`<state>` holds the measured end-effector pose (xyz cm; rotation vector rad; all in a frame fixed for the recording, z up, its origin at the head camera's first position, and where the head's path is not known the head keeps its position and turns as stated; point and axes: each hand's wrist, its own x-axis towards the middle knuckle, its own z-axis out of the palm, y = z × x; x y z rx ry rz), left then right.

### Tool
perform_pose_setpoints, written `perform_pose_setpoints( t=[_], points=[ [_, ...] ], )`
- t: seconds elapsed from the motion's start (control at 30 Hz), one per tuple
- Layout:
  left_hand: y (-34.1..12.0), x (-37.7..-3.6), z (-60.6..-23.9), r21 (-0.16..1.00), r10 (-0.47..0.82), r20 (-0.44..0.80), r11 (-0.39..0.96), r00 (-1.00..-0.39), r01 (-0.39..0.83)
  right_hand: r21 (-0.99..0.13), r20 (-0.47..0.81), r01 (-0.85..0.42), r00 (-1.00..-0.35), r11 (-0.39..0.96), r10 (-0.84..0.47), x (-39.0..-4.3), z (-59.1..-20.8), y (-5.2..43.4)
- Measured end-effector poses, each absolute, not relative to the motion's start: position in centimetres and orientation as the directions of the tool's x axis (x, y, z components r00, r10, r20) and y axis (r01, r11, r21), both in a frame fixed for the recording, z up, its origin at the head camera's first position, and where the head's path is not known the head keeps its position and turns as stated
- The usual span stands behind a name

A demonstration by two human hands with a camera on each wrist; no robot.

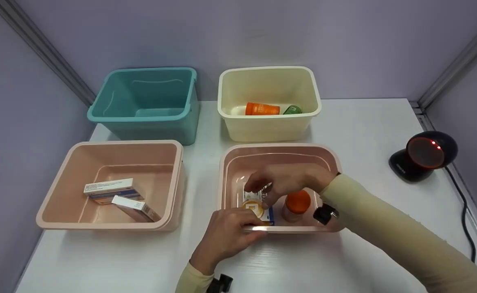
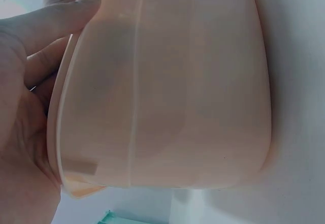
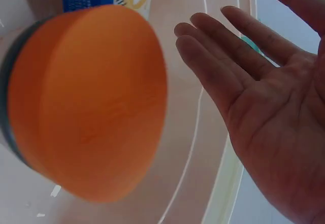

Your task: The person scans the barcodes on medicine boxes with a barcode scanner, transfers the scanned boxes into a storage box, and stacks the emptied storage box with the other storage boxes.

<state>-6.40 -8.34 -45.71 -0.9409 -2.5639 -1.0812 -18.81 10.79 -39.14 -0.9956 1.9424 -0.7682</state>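
In the head view, my left hand [image 1: 228,232] grips the near rim of the right-hand pink bin [image 1: 279,147]. Its thumb presses the outer wall, as the left wrist view shows. Over the inside of that bin reaches my right hand [image 1: 289,179], fingers relaxed and apart, holding nothing. Below its fingertips lies a white, yellow and blue box [image 1: 255,208], partly hidden by both hands. Beside the box stands a bottle with an orange cap [image 1: 298,201], under my right wrist. That cap looms large in the right wrist view, with the open palm [image 3: 274,107] to its right.
At left, another pink bin [image 1: 173,183] holds two small cartons [image 1: 114,189]. Behind stand a teal bin [image 1: 157,130] and a cream bin [image 1: 269,128] with an orange container [image 1: 262,109] and a green item [image 1: 292,110]. A black scanner [image 1: 423,156] with a cable sits at right.
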Motion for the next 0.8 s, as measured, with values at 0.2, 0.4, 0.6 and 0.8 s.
perform_pose_setpoints(
  t=[0.2, 0.4, 0.6, 0.8],
  points=[
    [-8.4, -6.4, -45.6, 0.583, 0.483, 0.384, 0.534, -0.786, 0.613, -0.740, -0.420, -0.363, -0.408, 0.566, -0.811, -18.2, -39.2, 11.8],
    [-8.4, -6.3, -45.5, 0.595, 0.486, 0.348, 0.546, -0.801, 0.590, -0.697, -0.450, -0.338, -0.480, 0.632, -0.753, -17.9, -38.5, 13.9],
    [-8.4, -6.2, -45.4, 0.601, 0.483, 0.343, 0.547, -0.806, 0.583, -0.655, -0.444, -0.364, -0.523, 0.662, -0.728, -17.1, -38.3, 16.0],
    [-8.4, -6.1, -45.3, 0.600, 0.486, 0.334, 0.551, -0.808, 0.580, -0.649, -0.384, -0.424, -0.534, 0.632, -0.753, -16.6, -38.9, 17.4]
  ],
)
